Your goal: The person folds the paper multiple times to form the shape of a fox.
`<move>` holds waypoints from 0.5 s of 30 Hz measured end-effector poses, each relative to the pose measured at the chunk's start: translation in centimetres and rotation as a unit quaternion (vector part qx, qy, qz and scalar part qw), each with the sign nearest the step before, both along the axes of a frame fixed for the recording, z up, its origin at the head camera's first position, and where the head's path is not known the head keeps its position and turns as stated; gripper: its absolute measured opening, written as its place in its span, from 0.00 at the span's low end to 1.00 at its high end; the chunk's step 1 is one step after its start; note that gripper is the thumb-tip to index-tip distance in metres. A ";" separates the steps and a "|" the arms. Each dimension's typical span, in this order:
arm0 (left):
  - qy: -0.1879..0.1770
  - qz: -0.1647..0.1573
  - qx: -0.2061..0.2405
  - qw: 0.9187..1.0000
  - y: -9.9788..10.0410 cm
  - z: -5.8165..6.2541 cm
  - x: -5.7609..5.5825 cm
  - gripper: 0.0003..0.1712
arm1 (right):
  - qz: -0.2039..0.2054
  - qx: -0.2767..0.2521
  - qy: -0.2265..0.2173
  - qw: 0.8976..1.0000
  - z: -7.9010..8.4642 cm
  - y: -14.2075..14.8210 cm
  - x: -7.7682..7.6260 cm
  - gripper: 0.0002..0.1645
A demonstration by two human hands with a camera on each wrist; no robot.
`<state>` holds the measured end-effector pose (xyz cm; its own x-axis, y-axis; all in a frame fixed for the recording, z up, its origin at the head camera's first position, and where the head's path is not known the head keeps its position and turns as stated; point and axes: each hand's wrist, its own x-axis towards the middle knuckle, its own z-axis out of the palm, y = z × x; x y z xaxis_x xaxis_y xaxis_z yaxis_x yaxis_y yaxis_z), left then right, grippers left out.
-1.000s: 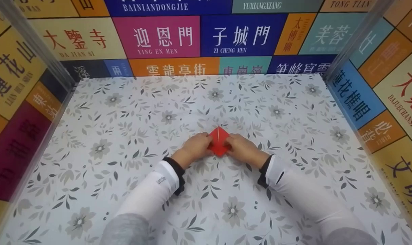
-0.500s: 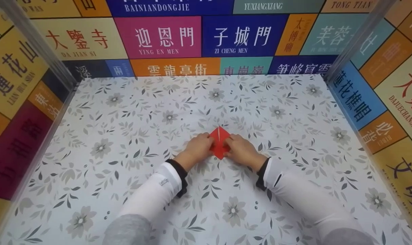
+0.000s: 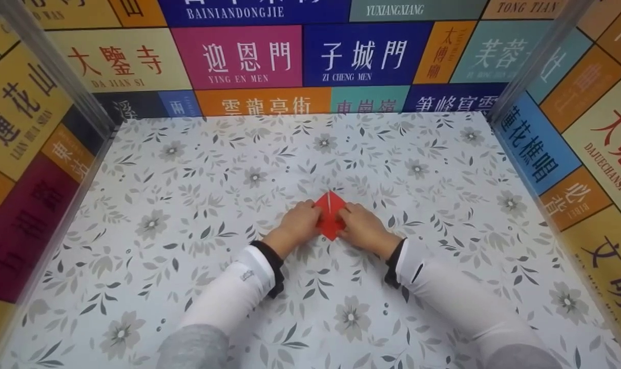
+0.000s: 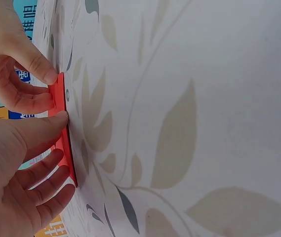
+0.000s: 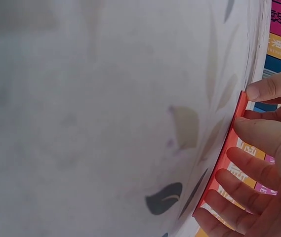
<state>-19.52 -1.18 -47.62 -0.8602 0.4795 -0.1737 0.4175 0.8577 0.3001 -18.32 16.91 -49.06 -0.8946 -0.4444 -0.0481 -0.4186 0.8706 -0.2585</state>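
Note:
A small red sheet of folded paper (image 3: 336, 202) lies diamond-shaped on the table, with a pale slit running down from its far corner. At its left edge the left hand (image 3: 299, 224) holds the paper, and the right hand (image 3: 366, 225) holds the right edge. In the left wrist view the paper (image 4: 66, 148) appears as a thin, flat strip, with the left thumb (image 4: 54, 123) on it and the other fingers bent along its side. From the right wrist the paper (image 5: 222, 160) is again seen edge-on, the right thumb (image 5: 251, 129) pressing its near part. Fingers hide both side corners.
The table is covered by a white cloth (image 3: 228, 287) with grey leaves and flowers. Colourful panels with large lettering (image 3: 249, 56) stand along the back and both sides. Both forearms wear white sleeves (image 3: 228, 287) with dark cuffs.
Compared with one second ago, both hands have shifted slightly, and the paper's near corner reaches a little closer to the person. Over the last half second hardly anything differs.

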 end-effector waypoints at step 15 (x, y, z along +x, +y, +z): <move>0.012 0.026 0.043 0.999 -0.2 0.1 -0.6 0.09 | -0.017 -0.033 -0.014 0.999 0.8 0.2 -0.3 0.14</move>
<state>-20.13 -1.39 -47.56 -0.8881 0.4458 -0.1120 0.3807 0.8500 0.3642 -18.64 17.08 -48.24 -0.9081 -0.4163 -0.0455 -0.3801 0.8649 -0.3278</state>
